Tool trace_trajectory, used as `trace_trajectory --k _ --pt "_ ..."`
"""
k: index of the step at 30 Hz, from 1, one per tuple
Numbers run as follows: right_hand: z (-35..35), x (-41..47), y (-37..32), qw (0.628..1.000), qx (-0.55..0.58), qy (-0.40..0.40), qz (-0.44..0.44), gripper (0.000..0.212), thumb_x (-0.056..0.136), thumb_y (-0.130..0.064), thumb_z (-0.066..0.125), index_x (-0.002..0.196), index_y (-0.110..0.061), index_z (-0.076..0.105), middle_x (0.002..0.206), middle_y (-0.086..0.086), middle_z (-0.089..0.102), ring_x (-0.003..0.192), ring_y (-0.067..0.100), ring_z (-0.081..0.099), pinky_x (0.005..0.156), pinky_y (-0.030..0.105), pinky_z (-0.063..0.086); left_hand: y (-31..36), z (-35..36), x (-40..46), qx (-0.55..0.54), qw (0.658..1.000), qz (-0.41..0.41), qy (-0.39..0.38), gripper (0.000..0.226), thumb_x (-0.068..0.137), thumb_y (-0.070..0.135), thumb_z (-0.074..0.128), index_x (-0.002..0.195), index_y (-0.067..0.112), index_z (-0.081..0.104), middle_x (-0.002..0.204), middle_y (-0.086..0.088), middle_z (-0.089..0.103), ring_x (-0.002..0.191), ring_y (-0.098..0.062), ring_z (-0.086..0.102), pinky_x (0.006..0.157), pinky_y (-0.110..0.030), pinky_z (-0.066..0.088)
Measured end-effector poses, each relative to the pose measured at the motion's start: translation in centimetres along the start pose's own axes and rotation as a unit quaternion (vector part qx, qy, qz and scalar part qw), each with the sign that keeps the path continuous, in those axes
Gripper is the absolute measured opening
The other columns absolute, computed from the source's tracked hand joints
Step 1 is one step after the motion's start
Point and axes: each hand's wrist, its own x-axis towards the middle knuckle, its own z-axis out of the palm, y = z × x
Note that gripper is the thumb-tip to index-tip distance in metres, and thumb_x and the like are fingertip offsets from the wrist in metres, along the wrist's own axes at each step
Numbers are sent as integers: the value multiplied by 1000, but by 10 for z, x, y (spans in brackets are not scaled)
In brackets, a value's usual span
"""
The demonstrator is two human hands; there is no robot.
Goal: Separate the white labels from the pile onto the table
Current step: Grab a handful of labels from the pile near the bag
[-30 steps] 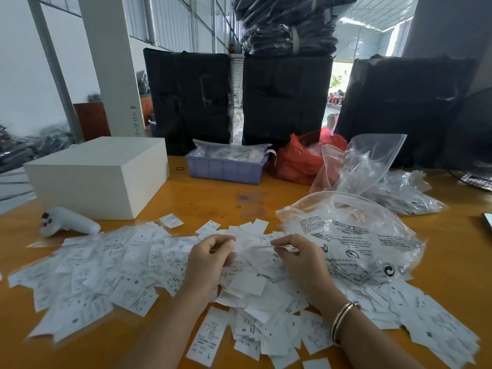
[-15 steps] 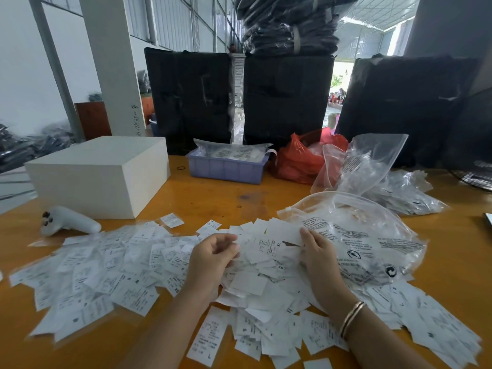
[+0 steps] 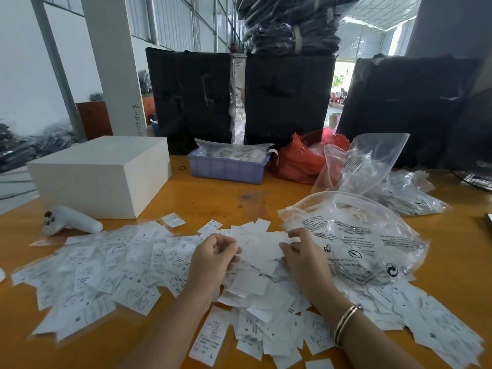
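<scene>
A wide pile of small white labels point(image 3: 111, 272) covers the near part of the orange table point(image 3: 213, 195), spreading from far left to far right. My left hand point(image 3: 213, 259) hovers over the pile's middle with fingers curled, pinching the left edge of a white label point(image 3: 262, 247). My right hand point(image 3: 303, 258), with a bangle on the wrist, pinches the same label's right edge. The label is held a little above the pile between both hands.
A large clear printed plastic bag point(image 3: 364, 241) lies just right of my right hand. A white box point(image 3: 101, 177) and a white controller point(image 3: 69, 221) sit at the left. A lilac tray point(image 3: 229, 167), a red bag point(image 3: 303, 158) and more clear bags point(image 3: 399, 187) stand behind.
My right hand has come back left from the clear bag toward the left hand. Both hands now hold one white label between them, lifted off the pile.
</scene>
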Motion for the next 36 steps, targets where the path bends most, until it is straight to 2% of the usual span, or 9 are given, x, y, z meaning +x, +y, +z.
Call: trace_trajectory --k 6,9,11,16,20,22,25,31,36 --pt "-7 -1 -2 996 -90 3 -11 26 94 -35 54 69 -27 56 52 -4 61 41 3 49 43 24 43 1 0 0 4 1000 3 4 5 92 13 60 89 16 63 72 9 72 61 -1 66 51 -12 49" --pt "-8 -3 -4 993 -109 0 -48 19 96 -32 52 86 -28 68 55 0 61 49 15 55 51 34 48 2 -1 -1 -34 999 -6 7 5 93 10 59 89 12 61 75 2 73 64 -9 69 54 -18 52" --pt "-9 -5 -4 994 -72 5 -79 18 94 -25 56 105 -29 71 52 -6 59 45 12 48 48 30 42 4 -1 -1 -58 998 -3 4 7 93 6 57 91 12 61 78 -2 73 65 -11 70 54 -19 52" --pt "-11 -11 -7 992 -4 -29 -121 53 90 0 53 80 -50 64 39 -16 44 39 6 38 41 13 25 7 -2 -1 -19 999 -14 -40 30 95 0 41 96 19 64 69 1 58 51 -7 53 47 -17 43" --pt "-11 -12 -9 989 0 -27 -144 62 89 1 55 77 -59 61 43 -18 49 43 14 49 46 23 32 5 -1 0 3 996 -50 -74 30 96 35 46 88 19 70 62 4 47 53 -9 42 51 -24 33" --pt "-11 -13 -8 988 12 -20 -154 63 88 2 57 79 -60 61 47 -19 53 46 8 47 49 25 35 2 -3 -1 106 992 0 -72 40 92 57 46 84 25 69 63 6 53 59 -7 48 57 -26 36" --pt "-10 -12 -6 985 49 -6 -165 60 87 5 56 85 -54 64 53 -2 60 46 5 44 48 20 35 1 -3 -4 220 970 67 -78 35 88 60 48 79 30 65 66 11 61 62 3 55 55 -13 37" --pt "-9 -11 -4 983 65 -7 -172 62 86 7 55 85 -54 65 51 -6 57 46 3 47 48 15 37 3 0 -4 232 963 76 -111 15 89 51 55 95 38 61 80 13 62 72 2 56 59 -10 40" --pt "-6 -6 1 990 -4 -35 -136 41 92 -9 56 103 -47 64 45 -12 45 40 4 36 44 16 28 -1 1 -2 194 974 81 -88 11 87 36 64 76 32 65 74 7 66 74 -9 62 66 -26 49"
